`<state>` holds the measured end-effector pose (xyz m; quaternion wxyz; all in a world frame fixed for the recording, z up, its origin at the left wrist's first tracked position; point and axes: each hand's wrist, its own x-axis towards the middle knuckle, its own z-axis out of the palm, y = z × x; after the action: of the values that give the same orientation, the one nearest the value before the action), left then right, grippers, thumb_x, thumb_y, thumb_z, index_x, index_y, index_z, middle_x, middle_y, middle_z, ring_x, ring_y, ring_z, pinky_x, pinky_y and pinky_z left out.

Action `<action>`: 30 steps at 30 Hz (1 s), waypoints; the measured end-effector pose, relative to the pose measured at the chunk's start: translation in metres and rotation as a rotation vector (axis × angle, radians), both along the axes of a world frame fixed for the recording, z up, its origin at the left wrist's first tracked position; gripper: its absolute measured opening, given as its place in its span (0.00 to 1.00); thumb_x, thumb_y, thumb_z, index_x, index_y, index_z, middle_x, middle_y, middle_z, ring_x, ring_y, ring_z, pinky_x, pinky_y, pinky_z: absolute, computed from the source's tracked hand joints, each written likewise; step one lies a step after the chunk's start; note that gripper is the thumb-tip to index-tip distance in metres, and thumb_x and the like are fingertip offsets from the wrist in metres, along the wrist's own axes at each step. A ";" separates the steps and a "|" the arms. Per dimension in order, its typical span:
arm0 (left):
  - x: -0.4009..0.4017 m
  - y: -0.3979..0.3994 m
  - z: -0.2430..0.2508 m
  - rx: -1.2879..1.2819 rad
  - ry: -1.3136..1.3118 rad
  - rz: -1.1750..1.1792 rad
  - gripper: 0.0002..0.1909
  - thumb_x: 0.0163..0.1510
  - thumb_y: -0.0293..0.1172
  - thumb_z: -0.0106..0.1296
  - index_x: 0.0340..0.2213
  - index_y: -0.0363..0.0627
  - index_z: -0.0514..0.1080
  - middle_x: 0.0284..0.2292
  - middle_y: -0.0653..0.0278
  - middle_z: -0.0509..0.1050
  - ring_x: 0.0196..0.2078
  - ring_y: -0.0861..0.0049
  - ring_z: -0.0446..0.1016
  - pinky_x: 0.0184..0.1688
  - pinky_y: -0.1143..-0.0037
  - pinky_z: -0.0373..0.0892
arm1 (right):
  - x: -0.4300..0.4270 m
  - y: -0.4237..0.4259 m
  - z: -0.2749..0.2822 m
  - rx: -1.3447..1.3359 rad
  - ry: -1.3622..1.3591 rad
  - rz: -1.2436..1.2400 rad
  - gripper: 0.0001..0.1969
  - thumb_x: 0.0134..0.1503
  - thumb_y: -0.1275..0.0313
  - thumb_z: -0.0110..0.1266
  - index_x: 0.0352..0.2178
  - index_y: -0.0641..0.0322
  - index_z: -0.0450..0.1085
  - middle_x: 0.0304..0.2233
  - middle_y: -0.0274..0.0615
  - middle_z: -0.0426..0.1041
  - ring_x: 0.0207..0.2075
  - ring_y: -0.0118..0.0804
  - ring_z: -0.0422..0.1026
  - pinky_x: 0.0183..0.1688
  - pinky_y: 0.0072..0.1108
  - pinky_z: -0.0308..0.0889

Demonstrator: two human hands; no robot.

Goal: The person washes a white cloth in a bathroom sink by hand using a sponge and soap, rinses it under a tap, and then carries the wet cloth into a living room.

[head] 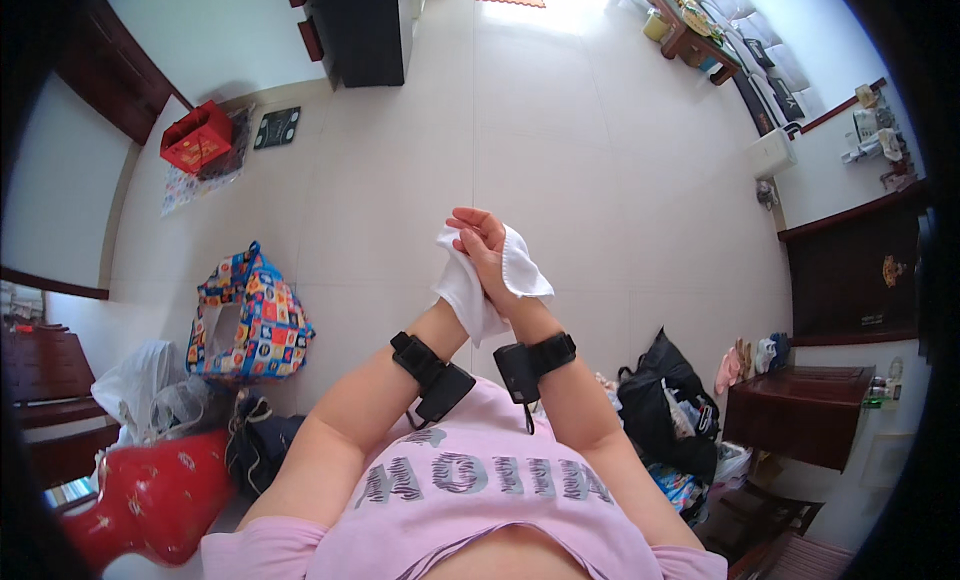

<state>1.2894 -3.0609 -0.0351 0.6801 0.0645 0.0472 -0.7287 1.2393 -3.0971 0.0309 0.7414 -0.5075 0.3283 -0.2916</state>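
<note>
A white cloth with a stitched edge is bunched between my two hands, in front of my body and above the floor. My right hand grips it, fingers bent over toward the left, and one flap of the cloth hangs over the right side of that hand. Against it, my left hand is wrapped in the cloth and mostly hidden; its forearm enters from the lower left. Each forearm wears a black strap with a box, the left box and the right box.
Pale floor tiles stretch ahead. On the left are a patterned bag, a red gift bag, a bathroom scale and a red vase. Right of me are a black bag and a dark wooden cabinet.
</note>
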 end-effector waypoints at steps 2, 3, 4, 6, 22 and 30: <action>0.013 -0.053 0.005 0.013 -0.112 -0.068 0.21 0.57 0.47 0.41 0.44 0.45 0.64 0.40 0.66 0.69 0.45 0.76 0.67 0.46 0.77 0.65 | 0.003 -0.055 -0.019 -0.221 -0.009 -0.048 0.16 0.56 0.76 0.44 0.48 0.64 0.60 0.46 0.44 0.66 0.41 0.29 0.69 0.46 0.19 0.65; 0.025 -0.073 0.007 0.024 -0.181 -0.093 0.21 0.57 0.48 0.40 0.44 0.45 0.64 0.40 0.66 0.69 0.45 0.76 0.67 0.46 0.77 0.65 | 0.006 -0.078 -0.021 -0.200 -0.005 -0.055 0.16 0.56 0.76 0.44 0.48 0.64 0.60 0.46 0.44 0.66 0.41 0.29 0.69 0.46 0.19 0.65; 0.038 -0.092 0.011 -0.016 -0.178 -0.151 0.22 0.57 0.49 0.40 0.44 0.44 0.63 0.39 0.66 0.69 0.44 0.76 0.67 0.46 0.77 0.65 | 0.005 -0.104 -0.018 -0.457 0.214 -0.106 0.17 0.55 0.78 0.45 0.47 0.65 0.61 0.45 0.46 0.66 0.42 0.32 0.68 0.45 0.19 0.66; 0.057 -0.130 0.012 -0.153 -0.098 -0.238 0.24 0.58 0.50 0.35 0.46 0.43 0.61 0.41 0.65 0.67 0.45 0.73 0.66 0.46 0.77 0.65 | 0.007 -0.140 -0.011 -0.853 0.614 -0.190 0.16 0.51 0.79 0.47 0.44 0.67 0.63 0.44 0.50 0.65 0.44 0.42 0.67 0.45 0.21 0.65; 0.059 -0.504 -0.017 -0.073 -0.295 -0.235 0.23 0.59 0.46 0.34 0.49 0.42 0.59 0.48 0.59 0.64 0.51 0.70 0.63 0.52 0.71 0.61 | -0.019 -0.476 0.012 -1.568 1.047 0.105 0.19 0.49 0.70 0.49 0.43 0.68 0.65 0.48 0.45 0.62 0.47 0.37 0.64 0.44 0.26 0.63; 0.013 -0.677 0.000 0.081 -0.191 -0.439 0.22 0.58 0.50 0.35 0.35 0.43 0.67 0.31 0.62 0.71 0.35 0.74 0.71 0.39 0.73 0.69 | -0.035 -0.646 -0.026 -0.142 0.560 -0.046 0.22 0.61 0.58 0.38 0.26 0.67 0.70 0.31 0.50 0.72 0.35 0.43 0.70 0.39 0.29 0.64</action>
<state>1.3019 -3.7382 -0.0354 0.5036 0.1690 -0.0036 -0.8472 1.2038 -3.7430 0.0053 0.5775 -0.6114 0.5105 -0.1792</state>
